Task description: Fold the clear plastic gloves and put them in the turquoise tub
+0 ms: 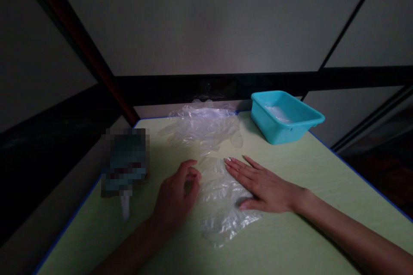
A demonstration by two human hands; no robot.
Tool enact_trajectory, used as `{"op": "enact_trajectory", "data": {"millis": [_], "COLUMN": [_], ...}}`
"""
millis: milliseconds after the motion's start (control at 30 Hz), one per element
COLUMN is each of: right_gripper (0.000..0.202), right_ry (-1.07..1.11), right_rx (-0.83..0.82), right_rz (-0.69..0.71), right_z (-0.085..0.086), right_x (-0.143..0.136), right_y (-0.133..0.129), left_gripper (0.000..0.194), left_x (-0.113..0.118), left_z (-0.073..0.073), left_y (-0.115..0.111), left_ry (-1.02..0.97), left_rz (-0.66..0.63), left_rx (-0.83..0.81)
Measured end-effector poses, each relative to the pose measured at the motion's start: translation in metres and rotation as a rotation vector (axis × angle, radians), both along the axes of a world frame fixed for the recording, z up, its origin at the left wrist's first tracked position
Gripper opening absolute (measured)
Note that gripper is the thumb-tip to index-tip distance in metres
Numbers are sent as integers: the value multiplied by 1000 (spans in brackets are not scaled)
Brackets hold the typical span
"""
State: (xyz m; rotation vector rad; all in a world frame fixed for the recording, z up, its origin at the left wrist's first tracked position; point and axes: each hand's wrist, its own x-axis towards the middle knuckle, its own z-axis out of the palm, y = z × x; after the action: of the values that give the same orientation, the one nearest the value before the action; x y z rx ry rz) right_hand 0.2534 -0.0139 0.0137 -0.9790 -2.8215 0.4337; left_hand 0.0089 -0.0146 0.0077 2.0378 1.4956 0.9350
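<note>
A clear disposable plastic glove (222, 223) lies spread and wrinkled on the table in front of me. My right hand (263, 184) rests flat on its right side, fingers stretched out and thumb apart. At the glove's left edge is my left hand (177, 193), its fingers curled and the thumb tip close to them. Whether a bit of the film is caught between those fingertips I cannot make out. Beyond both hands sits a loose heap of similar clear plastic gloves (206, 124).
A turquoise plastic basin (274, 131) stands at the back right, with some clear plastic inside. On the left is a blurred dark package (125, 163) with a white piece (125, 208) below it. The pale green table (290, 240) has blue edging and meets a panelled wall.
</note>
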Motion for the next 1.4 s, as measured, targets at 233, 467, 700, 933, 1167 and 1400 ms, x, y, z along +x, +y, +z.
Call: {"op": "enact_trajectory", "data": {"millis": [233,467,700,933,1167,1400], "right_gripper": [80,79,80,73,17,17], "right_ry": [-27,-61,-77,87,331,147], "right_rx": [8,37,22,-4,-130,-195], "right_rz": [1,15,-11,-31,74,145], "right_z": [0,-2,1,1,23,36], "right_x": [1,0,0,2,16,22], "right_y": [0,0,-1,0,-11,-22], "left_gripper": [51,67,66,59,38,33], "left_x": [17,26,14,4,0,1], "left_z": [6,-1,-6,2,19,16], "left_y": [-6,-16,-18,-18,-1,0], "left_ry": [348,580,667,385,-544,-681], "left_rz": [-301,-541,-414,-295,-174,-85], "left_rx": [283,168,161,-9,-425,-508]}}
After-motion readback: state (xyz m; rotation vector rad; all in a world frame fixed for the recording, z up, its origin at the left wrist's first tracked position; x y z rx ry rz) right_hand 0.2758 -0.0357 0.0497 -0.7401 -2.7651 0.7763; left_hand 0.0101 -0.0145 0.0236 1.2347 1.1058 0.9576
